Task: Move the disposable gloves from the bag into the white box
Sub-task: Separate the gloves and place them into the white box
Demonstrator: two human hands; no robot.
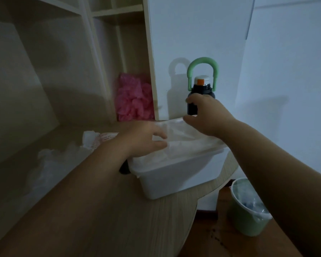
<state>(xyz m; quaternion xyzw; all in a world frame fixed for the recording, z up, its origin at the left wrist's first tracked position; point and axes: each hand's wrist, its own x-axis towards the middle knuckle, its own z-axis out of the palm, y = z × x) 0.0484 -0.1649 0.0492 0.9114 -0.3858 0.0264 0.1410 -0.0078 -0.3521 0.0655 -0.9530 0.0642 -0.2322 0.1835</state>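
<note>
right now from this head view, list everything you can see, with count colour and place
white plastic box: one, white, on the desk's right end
thin clear disposable gloves: a pile, translucent, heaped on the box
crumpled clear plastic bag: one, clear, on the desk left of the box
red-printed white packet: one, behind the left wrist
black bottle with green loop handle: one, behind the box
crumpled pink material: a heap, in a shelf compartment
green bin with clear liner: one, on the floor, right
wooden desk: one, light wood
left hand: on the gloves
right hand: at the pile's far edge
</note>
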